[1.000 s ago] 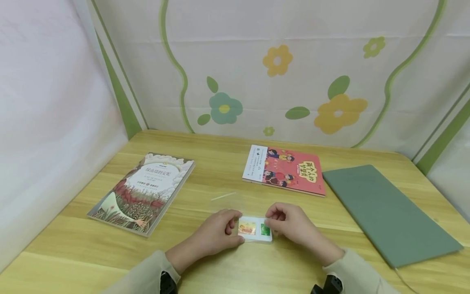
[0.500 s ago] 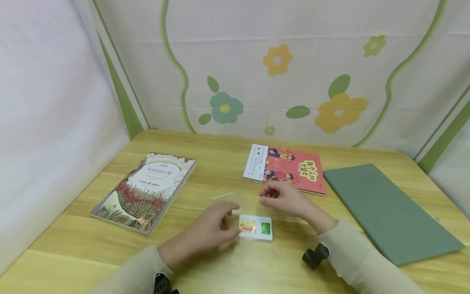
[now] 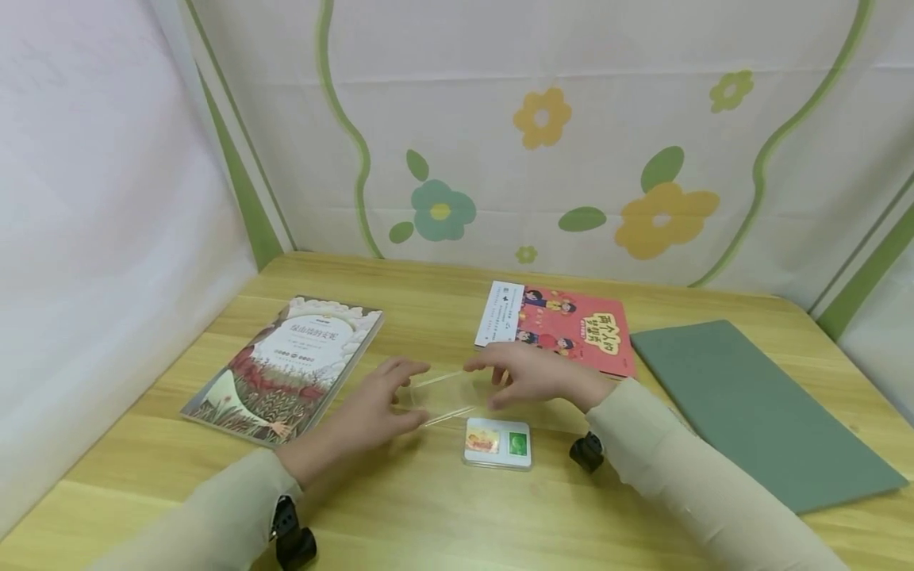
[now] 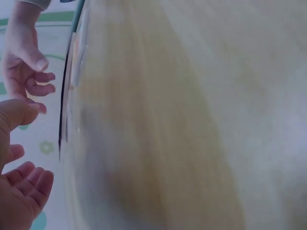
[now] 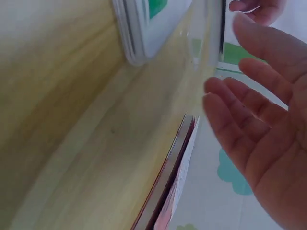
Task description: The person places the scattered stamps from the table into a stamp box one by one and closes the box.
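Observation:
A clear plastic cover [image 3: 444, 396], with brighter lines along two edges, lies on the table between my hands. My left hand [image 3: 374, 408] is at its left side, thumb and fingers spread apart. On the other side, my right hand [image 3: 531, 374] has its fingertips by the cover's right edge. Both wrist views show loosely bent fingers with nothing between them. Just nearer to me lies a flat white case [image 3: 497, 457] bearing an orange-yellow picture [image 3: 482, 441] and a green one [image 3: 517, 443]. The right wrist view catches the case's edge [image 5: 136, 38].
An illustrated book [image 3: 286, 373] lies at the left. Behind my right hand is a pink book [image 3: 578, 325] with a white band, partly covered by that hand. A green folder-like board [image 3: 757, 412] lies at the right. A flowered cloth [image 3: 471, 119] hangs behind the wooden table [image 3: 421, 515].
Both hands have left the white case. The right hand moved up and away from me, and the left hand shifted left and up. They now flank the clear cover.

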Tool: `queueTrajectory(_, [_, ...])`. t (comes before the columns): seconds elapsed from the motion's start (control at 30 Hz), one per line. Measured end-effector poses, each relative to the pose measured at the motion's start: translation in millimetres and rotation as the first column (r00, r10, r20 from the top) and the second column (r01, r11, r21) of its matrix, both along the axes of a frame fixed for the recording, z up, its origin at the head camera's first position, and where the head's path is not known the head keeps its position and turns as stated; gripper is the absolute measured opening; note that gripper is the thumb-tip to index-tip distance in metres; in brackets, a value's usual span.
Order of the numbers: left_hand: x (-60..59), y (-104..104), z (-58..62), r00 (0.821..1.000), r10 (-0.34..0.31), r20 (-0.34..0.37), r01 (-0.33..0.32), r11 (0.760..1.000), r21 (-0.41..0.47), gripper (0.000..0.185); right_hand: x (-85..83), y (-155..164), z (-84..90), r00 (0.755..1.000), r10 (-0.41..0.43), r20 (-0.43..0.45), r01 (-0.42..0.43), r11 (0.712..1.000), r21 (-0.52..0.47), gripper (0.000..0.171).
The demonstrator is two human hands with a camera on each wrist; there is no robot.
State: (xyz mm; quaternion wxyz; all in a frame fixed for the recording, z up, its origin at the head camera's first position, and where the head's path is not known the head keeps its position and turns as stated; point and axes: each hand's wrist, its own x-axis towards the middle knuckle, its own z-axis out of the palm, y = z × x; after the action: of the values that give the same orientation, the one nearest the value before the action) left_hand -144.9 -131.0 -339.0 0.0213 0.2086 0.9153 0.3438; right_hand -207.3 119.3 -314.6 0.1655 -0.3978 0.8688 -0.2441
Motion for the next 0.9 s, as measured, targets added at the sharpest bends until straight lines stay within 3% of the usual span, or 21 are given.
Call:
queueTrajectory(0.1, [-1.2,-0.2,-4.9,0.998,0.022,0.052,-0.022,1.0,-0.012,0.065,-3.6,-5.6,-2.0,1.0,0.017,0.006,-0.018,0.995,0.094,0.055])
queueTrajectory(0.23, [-2.0,1.4,-12.1,0.996,0.04,0.085,-0.039,0.999,-0.016,0.068,-8.4,-10.8,-6.8,1.0,-0.004,0.007,0.003,0.994,0.112,0.057])
queueTrajectory(0.43, [-4.8,3.7,-16.7,0.996,0.06,0.071,-0.059,0.998,-0.022,0.069,-12.6,-16.7,-13.1,0.999,-0.037,0.023,0.034,0.994,0.107,0.06])
queueTrajectory(0.67, [-8.5,5.9,-18.2,0.995,0.081,0.065,-0.077,0.995,-0.055,0.069,-14.3,-26.1,-16.1,0.999,0.009,-0.039,-0.002,0.986,0.169,0.061])
queueTrajectory(0.9, [-10.9,6.2,-18.8,0.993,0.087,0.077,-0.081,0.994,-0.071,0.066,-16.3,-30.3,-17.5,0.999,-0.002,-0.049,0.011,0.982,0.188,0.061])
